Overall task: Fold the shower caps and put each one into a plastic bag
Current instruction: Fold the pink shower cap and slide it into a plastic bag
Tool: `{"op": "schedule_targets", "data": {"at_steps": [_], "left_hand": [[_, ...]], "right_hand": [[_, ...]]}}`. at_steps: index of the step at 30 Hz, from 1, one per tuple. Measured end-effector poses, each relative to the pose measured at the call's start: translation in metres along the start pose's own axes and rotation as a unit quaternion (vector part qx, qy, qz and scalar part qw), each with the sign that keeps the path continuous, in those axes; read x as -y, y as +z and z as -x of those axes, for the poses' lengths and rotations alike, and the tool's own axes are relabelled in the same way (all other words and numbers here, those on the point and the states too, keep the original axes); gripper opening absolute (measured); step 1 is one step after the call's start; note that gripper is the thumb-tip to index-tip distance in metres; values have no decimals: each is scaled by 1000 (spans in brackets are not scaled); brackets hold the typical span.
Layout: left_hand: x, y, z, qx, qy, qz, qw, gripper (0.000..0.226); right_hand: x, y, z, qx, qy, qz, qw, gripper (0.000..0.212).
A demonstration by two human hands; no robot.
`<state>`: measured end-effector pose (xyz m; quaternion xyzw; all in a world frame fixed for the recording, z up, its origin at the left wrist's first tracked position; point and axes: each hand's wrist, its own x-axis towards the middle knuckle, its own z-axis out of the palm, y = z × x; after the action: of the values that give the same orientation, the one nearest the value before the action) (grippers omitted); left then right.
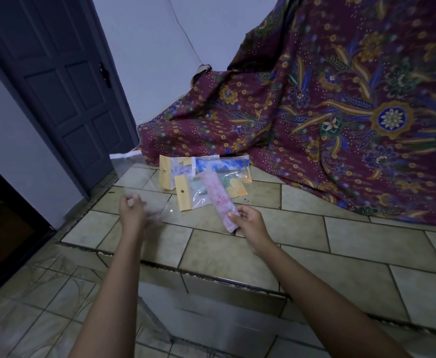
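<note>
Pink and rolled into a narrow strip, the folded shower cap (pixel 218 197) was pinched at its near end between the thumb and fingers of the right hand (pixel 250 220), just above the tiled ledge (pixel 237 251). The left hand (pixel 131 210) — blurred — gripped the lower edge of a clear plastic bag (pixel 134 177), which stood upright. Several filled bags (pixel 184 196) lay just beyond, beside the maroon batik cloth (pixel 341 112).

Bagged caps (pixel 201 182) and draped cloth (pixel 328 120) block the far side.
</note>
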<state>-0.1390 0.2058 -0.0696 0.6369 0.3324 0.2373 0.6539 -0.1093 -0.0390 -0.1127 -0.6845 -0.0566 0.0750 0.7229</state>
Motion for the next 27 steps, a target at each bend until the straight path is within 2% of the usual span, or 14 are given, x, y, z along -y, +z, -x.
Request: {"op": "schedule_targets", "data": {"at_steps": [2, 4, 7, 12, 21, 27], "left_hand": [[-9, 5, 11, 29, -10, 82, 996, 9], [-15, 14, 20, 53, 1, 119, 991, 10], [-22, 31, 29, 88, 26, 150, 984, 10], [-30, 67, 49, 179, 19, 242, 953, 18], [-33, 132, 80, 233, -73, 282, 928, 17], [-38, 154, 99, 265, -123, 338, 895, 20]], "right_hand": [[2, 1, 1, 1, 10, -24, 1000, 21], [5, 1, 1, -7, 36, -72, 997, 19], [13, -3, 0, -10, 133, -180, 975, 20], [21, -15, 9, 17, 236, -218, 947, 23], [24, -43, 29, 2, 239, -266, 934, 26], [28, -55, 37, -34, 257, -356, 898, 23]]}}
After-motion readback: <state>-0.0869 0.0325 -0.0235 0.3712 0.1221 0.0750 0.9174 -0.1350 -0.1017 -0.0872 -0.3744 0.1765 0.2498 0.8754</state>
